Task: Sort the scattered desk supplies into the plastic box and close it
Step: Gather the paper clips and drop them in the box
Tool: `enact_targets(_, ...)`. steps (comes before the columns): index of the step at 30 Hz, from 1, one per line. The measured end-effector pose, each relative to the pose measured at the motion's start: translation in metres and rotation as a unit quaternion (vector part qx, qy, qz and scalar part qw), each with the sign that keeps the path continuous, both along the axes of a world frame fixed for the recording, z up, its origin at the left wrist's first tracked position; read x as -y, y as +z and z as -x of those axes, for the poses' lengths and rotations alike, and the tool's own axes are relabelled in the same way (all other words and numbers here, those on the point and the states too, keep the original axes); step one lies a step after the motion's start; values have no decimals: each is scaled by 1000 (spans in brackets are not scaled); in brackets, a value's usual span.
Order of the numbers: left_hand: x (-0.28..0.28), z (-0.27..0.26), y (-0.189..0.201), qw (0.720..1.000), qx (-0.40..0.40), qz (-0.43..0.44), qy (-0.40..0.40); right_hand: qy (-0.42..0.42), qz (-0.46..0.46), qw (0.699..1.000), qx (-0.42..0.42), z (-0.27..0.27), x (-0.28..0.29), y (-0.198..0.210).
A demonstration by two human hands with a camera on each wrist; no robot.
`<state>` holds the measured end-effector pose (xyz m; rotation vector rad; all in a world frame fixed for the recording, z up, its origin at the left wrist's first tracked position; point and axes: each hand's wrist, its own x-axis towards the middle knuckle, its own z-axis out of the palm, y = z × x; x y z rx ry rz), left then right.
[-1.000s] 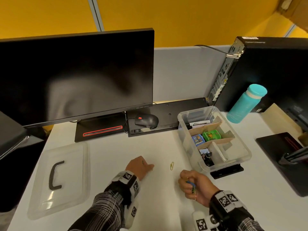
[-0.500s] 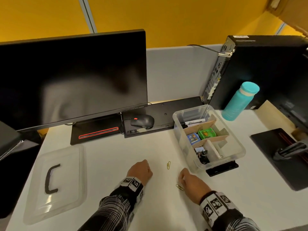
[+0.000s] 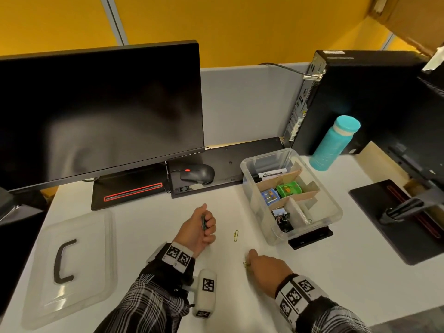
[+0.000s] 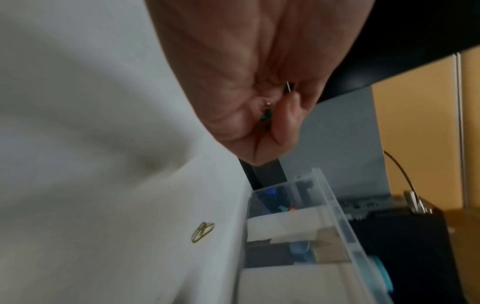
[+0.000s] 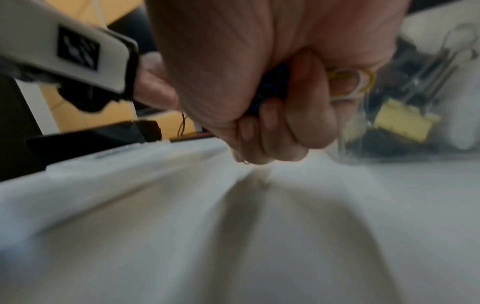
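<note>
Left hand (image 3: 197, 230) lifted off the white desk (image 3: 144, 224), fingers curled round a few small dark-green and blue paper clips (image 3: 203, 221); count impossible to tell, most of them buried in the fist. Right hand (image 3: 266, 265) low on the desk, knuckles up, fingers clenched on a yellow paper clip (image 5: 363, 79) plus something dark blue, too blurred to name. One loose yellow clip (image 3: 236, 235) flat on the desk between the hands, just beside the clear plastic box (image 3: 336, 207). Box open, near the right hand; cardboard dividers inside, a marker (image 3: 271, 174) at the back, green and blue small boxes in the middle, binder clips (image 3: 282, 218) at the front, partly masked by the wall. Clear lid (image 3: 72, 265) with a black handle flat at far left, well apart from the box. Sleeves cut off by the lower edge.
</note>
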<state>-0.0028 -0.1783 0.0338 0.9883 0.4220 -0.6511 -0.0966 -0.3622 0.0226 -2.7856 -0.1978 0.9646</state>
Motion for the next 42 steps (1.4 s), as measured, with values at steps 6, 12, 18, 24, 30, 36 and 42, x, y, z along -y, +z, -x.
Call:
enact_targets(6,24,4,-18,842,211,-441,-229,-13,-216,957,191,-7,23,69)
enact_targets(12,56,6,-36,664,251,-585,-392,-225,-339,808,426,-43,84,107)
enact_targets(18,74,5,-48,643,222,-613,-401,-259,-269,842,389,-66,118,69)
enact_targets(24,69,7,-47,651,213,-610,-398,-169,-194,906,335,-60,133,51)
enact_targets(30,43,14,-17,697,270,-581,-320,-91,-72,939,323,-52,149,47)
enact_targets(36,60,5,69,681,372,-593,-217,-122,-166,882,423,-52,172,44)
enact_targets(42,160,-4,115,584,486,-557,-334,-227,-228,872,369,-53,187,18)
